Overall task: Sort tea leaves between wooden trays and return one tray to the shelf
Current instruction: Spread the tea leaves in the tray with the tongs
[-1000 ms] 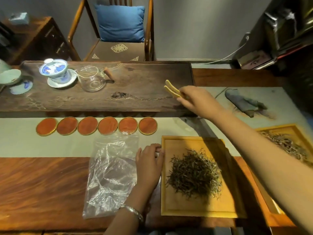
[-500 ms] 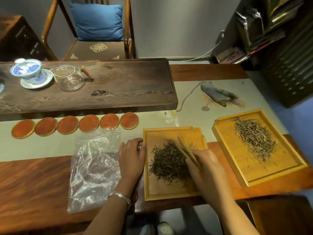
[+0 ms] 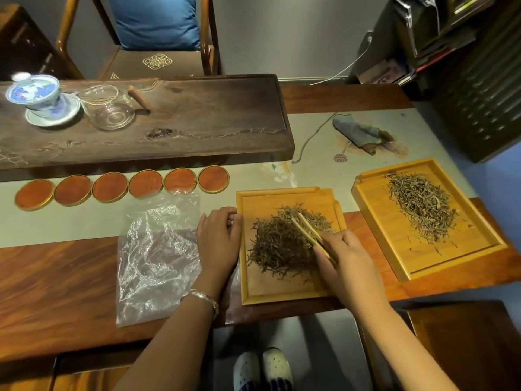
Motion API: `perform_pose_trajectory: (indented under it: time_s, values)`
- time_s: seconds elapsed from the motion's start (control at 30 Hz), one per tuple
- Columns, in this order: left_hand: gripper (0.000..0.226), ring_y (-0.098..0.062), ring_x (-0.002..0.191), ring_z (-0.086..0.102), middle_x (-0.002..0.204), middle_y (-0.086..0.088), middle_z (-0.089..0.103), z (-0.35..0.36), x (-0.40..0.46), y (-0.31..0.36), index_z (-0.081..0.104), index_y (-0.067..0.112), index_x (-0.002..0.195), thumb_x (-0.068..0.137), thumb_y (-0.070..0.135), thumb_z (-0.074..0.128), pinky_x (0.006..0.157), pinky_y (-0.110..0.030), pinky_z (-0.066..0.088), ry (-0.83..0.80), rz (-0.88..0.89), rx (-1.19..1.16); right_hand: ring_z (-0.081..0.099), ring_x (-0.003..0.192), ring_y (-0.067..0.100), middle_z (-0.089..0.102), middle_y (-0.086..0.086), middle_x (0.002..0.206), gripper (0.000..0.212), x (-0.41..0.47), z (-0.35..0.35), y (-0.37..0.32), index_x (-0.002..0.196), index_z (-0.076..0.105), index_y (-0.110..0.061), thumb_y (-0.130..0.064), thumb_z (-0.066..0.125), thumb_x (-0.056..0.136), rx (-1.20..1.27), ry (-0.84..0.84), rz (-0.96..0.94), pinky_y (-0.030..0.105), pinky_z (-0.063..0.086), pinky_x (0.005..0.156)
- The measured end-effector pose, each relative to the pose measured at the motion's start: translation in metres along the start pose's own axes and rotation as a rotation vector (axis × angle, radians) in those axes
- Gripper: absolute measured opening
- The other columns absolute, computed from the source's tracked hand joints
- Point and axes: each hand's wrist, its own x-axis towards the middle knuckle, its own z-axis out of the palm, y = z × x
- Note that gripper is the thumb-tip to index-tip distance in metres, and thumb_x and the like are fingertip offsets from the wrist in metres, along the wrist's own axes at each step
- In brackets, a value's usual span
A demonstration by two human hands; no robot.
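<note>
Head view — right hand pinches tweezers, tips apart, over tea leaves.

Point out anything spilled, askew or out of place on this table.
A few stray tea leaves lie apart from the main pile in the right tray, which sits skewed to the table edge and the near tray. A crumpled plastic bag lies beside the left hand. Nothing looks spilled off the trays.
</note>
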Motion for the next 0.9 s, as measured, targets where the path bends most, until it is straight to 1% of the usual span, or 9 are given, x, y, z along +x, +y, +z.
perform_pose_trajectory:
  time_s: [0.1,0.2,0.37,0.4,0.47,0.53,0.63,0.73,0.9]
  values:
    - [0.025,-0.014,0.092,0.056,0.092,0.008,0.063,0.0,0.0,0.0,0.062,0.023,0.1,0.095,0.037,0.042,0.114,-0.043,0.026,-0.003,0.003,-0.007,0.059,0.084,0.017,0.053,-0.002,0.099,0.034,0.007,0.001,0.005,0.122,0.06,-0.019,-0.032,0.057,0.091,0.04,0.018,0.018,0.031,0.051,0.066]
    - [0.022,-0.015,0.091,0.057,0.091,0.008,0.063,0.0,0.001,0.001,0.062,0.022,0.099,0.095,0.034,0.045,0.114,-0.044,0.028,0.0,0.001,0.0,0.051,0.079,0.009,0.048,-0.005,0.094,0.036,0.009,-0.002,0.009,0.124,0.06,-0.015,-0.029,0.057,0.092,0.065,0.061,0.039,0.023,0.043,0.064]
    - [0.021,-0.015,0.09,0.057,0.09,0.007,0.063,-0.001,0.0,0.002,0.063,0.022,0.098,0.095,0.032,0.045,0.112,-0.046,0.029,-0.001,-0.002,-0.001,0.051,0.073,0.009,0.051,-0.003,0.092,0.035,0.001,-0.008,0.006,0.122,0.061,-0.015,-0.029,0.058,0.091,0.116,0.108,0.045,0.015,0.038,0.056]
    - [0.021,-0.015,0.09,0.057,0.09,0.007,0.063,-0.002,0.0,0.002,0.063,0.022,0.099,0.095,0.032,0.046,0.112,-0.047,0.03,-0.001,-0.004,0.0,0.053,0.074,0.01,0.051,-0.003,0.093,0.034,-0.001,-0.006,0.003,0.122,0.061,-0.017,-0.031,0.058,0.09,0.117,0.088,0.027,0.017,0.042,0.056]
    - [0.022,-0.015,0.089,0.056,0.09,0.007,0.063,-0.002,0.0,0.003,0.064,0.021,0.099,0.095,0.032,0.045,0.111,-0.048,0.031,-0.004,-0.009,-0.003,0.056,0.08,0.014,0.052,-0.002,0.096,0.033,-0.004,-0.002,-0.006,0.121,0.062,-0.019,-0.032,0.057,0.09,0.087,0.013,0.005,0.03,0.052,0.061]
    - [0.023,-0.015,0.089,0.056,0.09,0.006,0.063,-0.002,0.001,0.004,0.065,0.021,0.1,0.095,0.032,0.046,0.11,-0.048,0.032,-0.006,-0.011,-0.008,0.057,0.083,0.017,0.052,-0.002,0.097,0.031,-0.006,0.005,-0.014,0.118,0.062,-0.02,-0.03,0.058,0.09,0.039,-0.044,-0.015,0.038,0.053,0.065]
    - [0.023,-0.015,0.089,0.057,0.091,0.005,0.064,-0.003,0.001,0.005,0.065,0.02,0.101,0.095,0.031,0.047,0.109,-0.049,0.033,-0.007,-0.013,-0.01,0.057,0.082,0.019,0.05,-0.002,0.096,0.029,-0.012,0.012,-0.019,0.117,0.061,-0.022,-0.03,0.058,0.09,0.009,-0.093,-0.023,0.036,0.052,0.061]
    - [0.021,-0.009,0.08,0.049,0.086,0.01,0.059,-0.003,0.0,0.006,0.066,0.019,0.098,0.094,0.029,0.048,0.105,-0.05,0.036,0.01,-0.005,-0.008,0.058,0.08,0.018,0.051,-0.003,0.094,0.03,-0.022,0.012,-0.018,0.118,0.062,-0.022,-0.03,0.06,0.088,0.002,-0.098,-0.016,0.035,0.052,0.057]
    - [0.02,-0.004,0.078,0.043,0.083,0.014,0.054,-0.003,0.0,0.006,0.066,0.02,0.097,0.094,0.029,0.048,0.105,-0.05,0.036,0.022,-0.005,-0.014,0.055,0.072,0.01,0.052,-0.009,0.09,0.031,-0.033,0.003,-0.015,0.115,0.064,-0.024,-0.028,0.066,0.085,0.082,-0.061,-0.039,0.028,0.05,0.051]
